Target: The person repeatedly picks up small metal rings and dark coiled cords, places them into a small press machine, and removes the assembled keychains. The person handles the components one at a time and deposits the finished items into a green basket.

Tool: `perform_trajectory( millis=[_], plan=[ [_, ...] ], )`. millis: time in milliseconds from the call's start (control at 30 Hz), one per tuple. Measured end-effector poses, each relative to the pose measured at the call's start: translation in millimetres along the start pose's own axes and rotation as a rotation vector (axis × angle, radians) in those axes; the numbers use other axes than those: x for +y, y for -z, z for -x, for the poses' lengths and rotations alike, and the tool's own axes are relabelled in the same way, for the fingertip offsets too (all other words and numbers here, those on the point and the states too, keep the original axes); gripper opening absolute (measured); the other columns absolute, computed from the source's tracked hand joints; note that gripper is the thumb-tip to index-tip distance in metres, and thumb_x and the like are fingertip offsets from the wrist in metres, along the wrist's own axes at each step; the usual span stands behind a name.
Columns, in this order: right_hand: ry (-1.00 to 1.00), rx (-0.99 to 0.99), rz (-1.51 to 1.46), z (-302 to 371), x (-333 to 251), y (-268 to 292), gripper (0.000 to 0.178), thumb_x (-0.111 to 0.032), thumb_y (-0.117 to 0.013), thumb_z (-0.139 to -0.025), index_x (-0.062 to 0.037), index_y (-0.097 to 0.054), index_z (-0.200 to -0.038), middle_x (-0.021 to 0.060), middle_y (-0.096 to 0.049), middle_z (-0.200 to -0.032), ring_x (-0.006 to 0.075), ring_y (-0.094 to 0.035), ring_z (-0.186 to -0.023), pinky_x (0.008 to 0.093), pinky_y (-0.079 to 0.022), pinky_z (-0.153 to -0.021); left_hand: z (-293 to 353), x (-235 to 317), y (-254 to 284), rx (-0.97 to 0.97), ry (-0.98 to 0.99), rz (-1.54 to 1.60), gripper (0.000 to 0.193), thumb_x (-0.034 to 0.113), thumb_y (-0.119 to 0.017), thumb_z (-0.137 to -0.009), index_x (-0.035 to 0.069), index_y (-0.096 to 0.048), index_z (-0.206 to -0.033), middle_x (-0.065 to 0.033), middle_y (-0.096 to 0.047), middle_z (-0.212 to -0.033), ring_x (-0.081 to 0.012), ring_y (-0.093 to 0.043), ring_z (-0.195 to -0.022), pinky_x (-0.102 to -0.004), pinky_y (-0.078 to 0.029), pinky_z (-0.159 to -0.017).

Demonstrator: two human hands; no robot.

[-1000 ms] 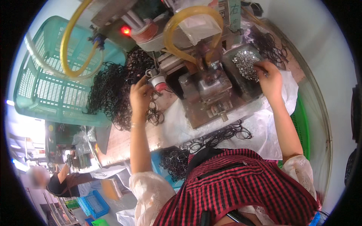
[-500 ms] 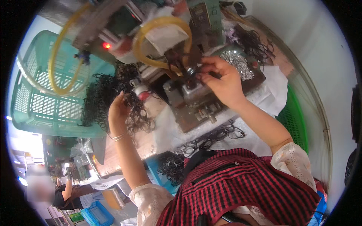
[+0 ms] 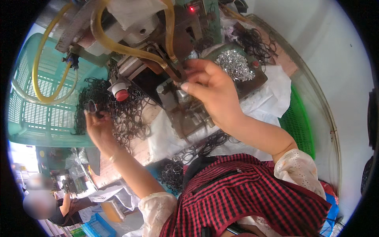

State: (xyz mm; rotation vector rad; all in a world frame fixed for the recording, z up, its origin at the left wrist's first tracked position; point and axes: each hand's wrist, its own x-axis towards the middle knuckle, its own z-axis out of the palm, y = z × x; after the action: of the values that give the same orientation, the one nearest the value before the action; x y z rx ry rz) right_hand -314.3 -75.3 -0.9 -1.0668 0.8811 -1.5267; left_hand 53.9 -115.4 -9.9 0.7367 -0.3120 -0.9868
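Small pieces (image 3: 235, 65) look glossy metal, the teal basket (image 3: 51, 135) plastic, the apron (image 3: 244, 193) matt cloth.

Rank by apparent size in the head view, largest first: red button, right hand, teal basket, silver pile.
1. Teal basket
2. Right hand
3. Silver pile
4. Red button

Press (image 3: 132, 37): top cut off | co-worker's head (image 3: 39, 204): blurred | right fingers (image 3: 203, 66): grip unclear
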Motion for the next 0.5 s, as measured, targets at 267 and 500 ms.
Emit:
perform_trajectory(
  millis=[267,500],
  plan=[
    [0.092,0.027,0.244,-6,23,21,0.029,-0.011,-0.071,-0.086,-0.0018,-0.067,-0.113,0.0095,-0.07,-0.093,0.0164,-0.067,-0.088,0.028,-0.051,-0.076,162,-15,-85,-0.693,-0.495,-0.365,0.018,0.011,-0.056,-0.1,0.007,-0.057,-0.117,-0.0102,-0.066,-0.103,-0.019,-0.063,-0.087,-0.0325,-0.054,-0.069],
    [0.238,0.031,0.306,-8,18,6,0.032,-0.001,-0.07,-0.084,-0.0023,-0.066,-0.115,0.0085,-0.068,-0.093,0.0172,-0.067,-0.087,0.0288,-0.051,-0.079,177,-49,-123,-0.554,-0.829,-0.51,0.016,0.001,-0.057,-0.096,0.004,-0.056,-0.111,-0.0149,-0.066,-0.096,-0.0234,-0.069,-0.086,-0.0331,-0.059,-0.068]
  ],
)
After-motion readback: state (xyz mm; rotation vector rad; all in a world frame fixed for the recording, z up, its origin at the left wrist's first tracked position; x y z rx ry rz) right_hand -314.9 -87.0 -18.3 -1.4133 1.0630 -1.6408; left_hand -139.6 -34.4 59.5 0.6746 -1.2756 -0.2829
